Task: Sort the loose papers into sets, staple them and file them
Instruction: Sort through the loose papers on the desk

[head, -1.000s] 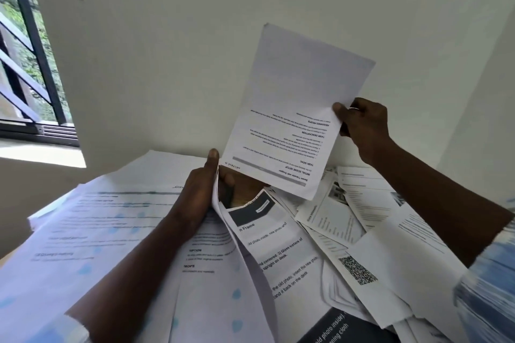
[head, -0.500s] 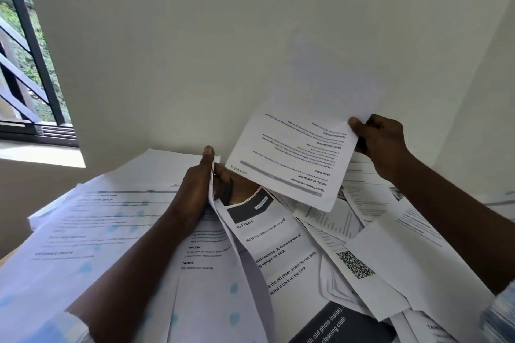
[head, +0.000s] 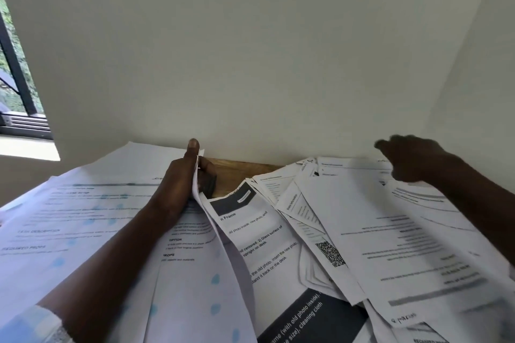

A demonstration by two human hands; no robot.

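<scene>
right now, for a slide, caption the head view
Left hand grips a sheaf of printed sheets while the right hand hovers, empty, over scattered papers on the desk.

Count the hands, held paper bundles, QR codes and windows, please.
Hands: 2, the left hand and the right hand
Held paper bundle: 1, in the left hand
QR code: 1
Window: 1
Total: 5
The loose sheets overlap too much to count.
</scene>
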